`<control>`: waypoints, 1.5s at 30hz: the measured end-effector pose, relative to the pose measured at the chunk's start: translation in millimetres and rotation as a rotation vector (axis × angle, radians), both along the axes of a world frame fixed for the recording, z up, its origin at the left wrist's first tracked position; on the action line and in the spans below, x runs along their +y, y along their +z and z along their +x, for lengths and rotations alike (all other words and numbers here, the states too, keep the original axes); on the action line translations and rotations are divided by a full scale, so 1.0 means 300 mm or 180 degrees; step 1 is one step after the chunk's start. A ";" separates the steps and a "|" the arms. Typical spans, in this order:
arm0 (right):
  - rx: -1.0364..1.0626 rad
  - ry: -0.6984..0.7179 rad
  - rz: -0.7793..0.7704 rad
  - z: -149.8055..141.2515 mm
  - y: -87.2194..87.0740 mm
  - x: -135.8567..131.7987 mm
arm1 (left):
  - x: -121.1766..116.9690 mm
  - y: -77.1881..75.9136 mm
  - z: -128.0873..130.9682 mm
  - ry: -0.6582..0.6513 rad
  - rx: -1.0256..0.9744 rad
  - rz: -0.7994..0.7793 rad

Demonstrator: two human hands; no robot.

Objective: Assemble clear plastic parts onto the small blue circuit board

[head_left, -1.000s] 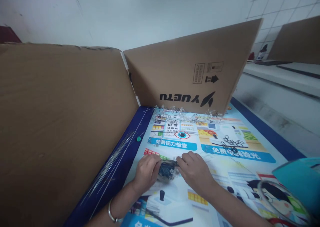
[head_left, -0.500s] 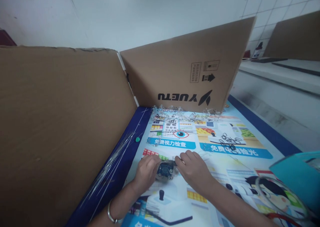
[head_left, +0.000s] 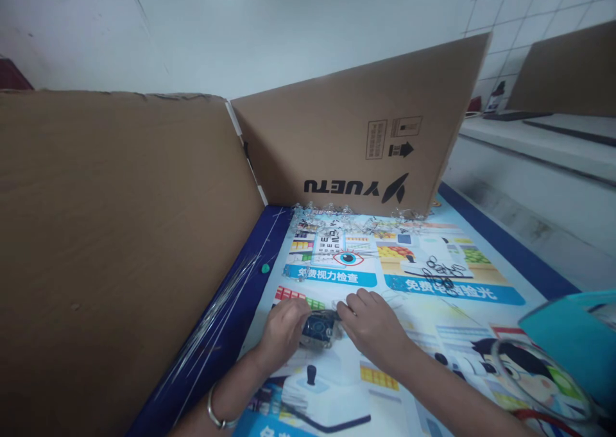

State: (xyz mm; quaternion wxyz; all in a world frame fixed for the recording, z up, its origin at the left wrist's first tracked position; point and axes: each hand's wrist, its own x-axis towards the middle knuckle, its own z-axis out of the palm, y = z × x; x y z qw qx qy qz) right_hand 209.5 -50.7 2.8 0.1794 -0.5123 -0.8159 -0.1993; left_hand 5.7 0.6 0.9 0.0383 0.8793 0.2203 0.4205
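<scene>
Surface: printed poster mat (head_left: 433, 334), cardboard screens (head_left: 120, 244) along its far and left edges.
Hands: my left hand (head_left: 282, 331) and right hand (head_left: 373, 328) pinch a small dark-blue part (head_left: 317, 328).

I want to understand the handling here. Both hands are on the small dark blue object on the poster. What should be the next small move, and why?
Probably keep the left hand steady as a brace and let the right hand's fingertips work on the small dark blue object. Both hands pinch it from opposite sides, low over the printed poster, so only a fine finger move seems needed.

Cardboard screens (head_left: 120, 244) (brown, upright) stand before a white wall (head_left: 269, 26), tiled rightward.
</scene>
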 end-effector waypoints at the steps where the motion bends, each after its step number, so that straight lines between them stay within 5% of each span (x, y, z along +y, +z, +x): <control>1: -0.0002 0.0001 0.0001 0.000 0.000 0.000 | 0.000 0.002 0.001 0.0000 -0.0014 -0.0002; 29: 0.0034 0.0015 -0.0091 0.004 0.013 0.005 | 0.003 -0.007 0.001 -0.0139 -0.0106 -0.0067; 45: 0.0210 0.0109 -0.0547 0.022 0.031 0.006 | 0.008 -0.027 -0.022 -0.0513 -0.0287 -0.0757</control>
